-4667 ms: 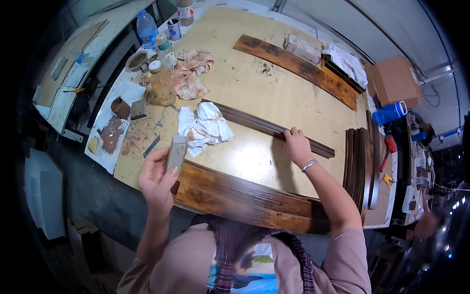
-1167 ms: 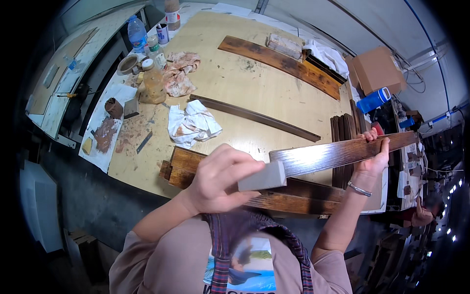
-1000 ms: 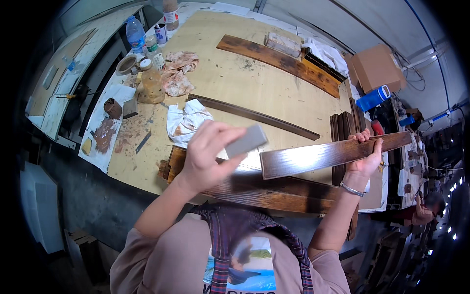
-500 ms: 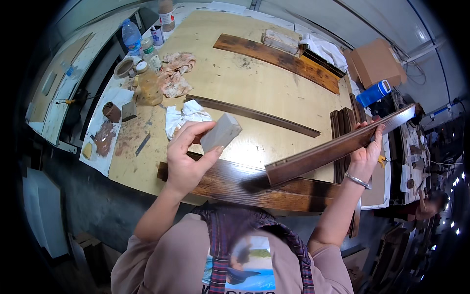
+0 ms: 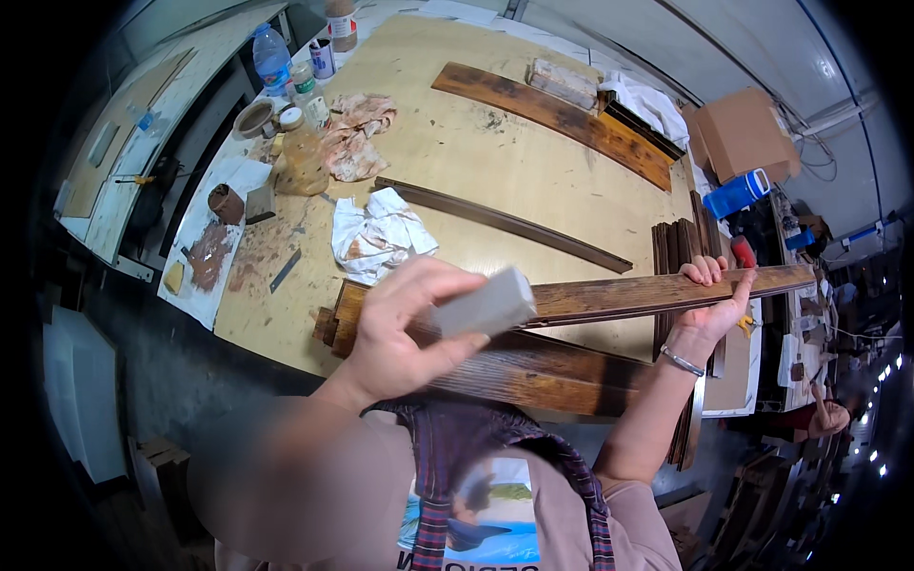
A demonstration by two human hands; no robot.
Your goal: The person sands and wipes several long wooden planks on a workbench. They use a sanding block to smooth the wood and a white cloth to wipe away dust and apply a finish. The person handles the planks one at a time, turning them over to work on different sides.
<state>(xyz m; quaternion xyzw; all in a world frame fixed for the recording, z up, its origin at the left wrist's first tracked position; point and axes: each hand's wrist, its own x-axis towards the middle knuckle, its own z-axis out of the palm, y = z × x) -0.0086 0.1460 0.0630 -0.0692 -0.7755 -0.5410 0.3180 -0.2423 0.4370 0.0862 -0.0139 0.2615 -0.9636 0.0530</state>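
My left hand (image 5: 395, 328) pinches a grey-white rectangular block (image 5: 490, 303), probably a sanding block, between thumb and fingers. The block overlaps the left part of a long brown wooden strip (image 5: 609, 298); whether they touch, I cannot tell. Fingers and thumb of my right hand (image 5: 706, 309) are wrapped around that strip toward its right end, keeping it above the bench. Its upward face looks worn and streaked, with a grooved lower edge. Beneath it, along the bench's near edge, lies a wider dark-stained board (image 5: 543, 371). Block and left hand hide the strip's left portion.
On the bench lie a narrow dark strip (image 5: 505, 224), a stained plank (image 5: 562, 124) and a crumpled white cloth (image 5: 381, 233). Jars, bottles and a stained rag (image 5: 357, 133) stand or lie at left. Stacked dark strips (image 5: 671, 257) and a blue bottle (image 5: 736, 194) are at right.
The strip in my right hand has swung nearly level and rolled, so its lighter worn face now shows. My left hand has moved right with the block, over the strip's left part.
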